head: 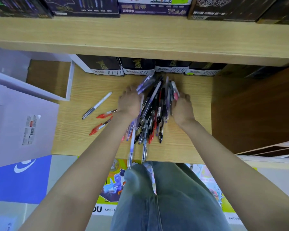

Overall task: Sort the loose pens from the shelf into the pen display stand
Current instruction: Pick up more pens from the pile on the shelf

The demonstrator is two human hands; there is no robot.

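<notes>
A heap of loose pens (154,112), black, red, purple and clear, lies on the wooden shelf (190,139), squeezed between both hands. My left hand (129,102) presses against the heap's left side and my right hand (182,108) against its right side, fingers curled around the bundle. Two clear pens (144,152) stick out over the shelf's front edge. Left of the heap lie a white-barrelled pen (97,105) and two red-capped pens (100,125). No pen display stand can be told apart with certainty.
Dark pen boxes (138,66) line the back of the shelf under an upper wooden shelf (140,35) carrying more boxes. A white open box (48,77) and a white carton (20,124) stand at the left. A brown panel (257,110) bounds the right.
</notes>
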